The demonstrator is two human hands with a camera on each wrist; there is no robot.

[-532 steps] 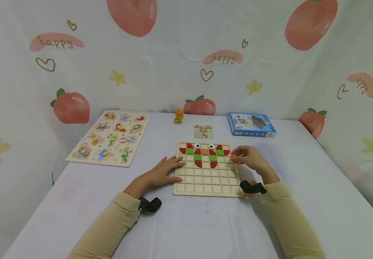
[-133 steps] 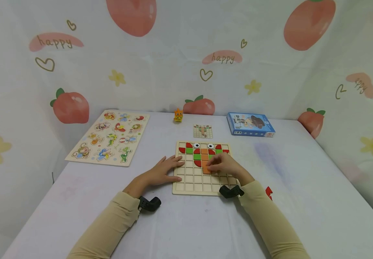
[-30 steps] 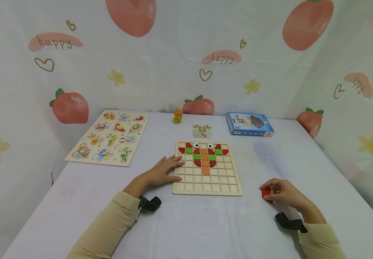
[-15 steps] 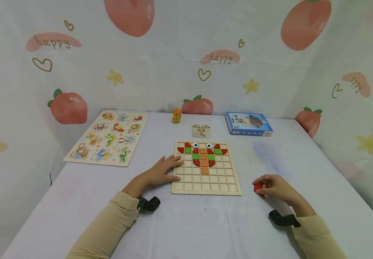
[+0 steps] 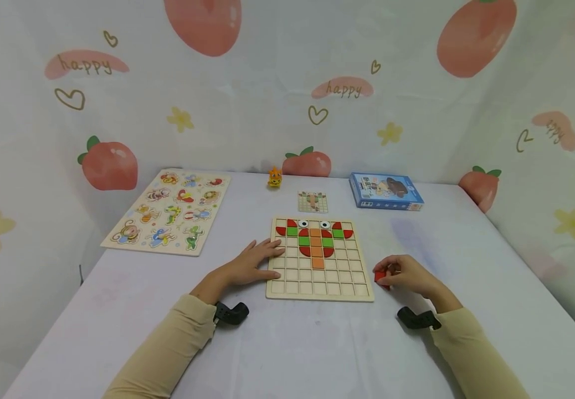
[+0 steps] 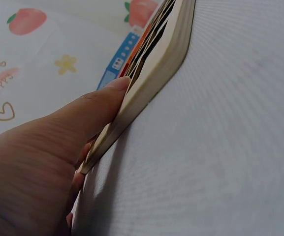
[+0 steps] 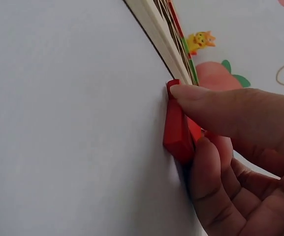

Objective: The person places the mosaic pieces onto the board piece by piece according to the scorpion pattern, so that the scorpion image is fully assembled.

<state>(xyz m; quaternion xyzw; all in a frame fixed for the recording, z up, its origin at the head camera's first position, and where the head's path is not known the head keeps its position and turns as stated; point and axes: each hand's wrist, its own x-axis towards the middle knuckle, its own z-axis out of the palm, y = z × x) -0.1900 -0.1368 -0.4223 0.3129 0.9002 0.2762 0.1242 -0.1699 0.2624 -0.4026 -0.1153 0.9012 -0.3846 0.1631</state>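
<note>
In the head view a wooden grid board (image 5: 292, 288) lies mid-table, with red, green and orange tiles and two eye tiles in its upper part. An orange column (image 5: 316, 249) runs down its middle. My left hand (image 5: 247, 265) rests at the board's left edge, fingers spread onto the rim; the left wrist view shows the thumb (image 6: 100, 105) along that edge. Just right of the board, my right hand (image 5: 407, 275) holds red tiles (image 5: 381, 279) between thumb and fingers. Close up in the right wrist view, the red tiles (image 7: 178, 130) are low over the table, near the board's edge.
Behind the board lies a small pattern card (image 5: 312, 202). A yellow-orange toy figure (image 5: 275, 178) stands at the back, and a blue box (image 5: 386, 192) lies back right. An insect puzzle board (image 5: 165, 213) lies on the left.
Over the last second my right hand has brought the red tiles leftward to the board's right side. Earlier, orange tiles were added down the board's middle. My left hand has stayed put.
</note>
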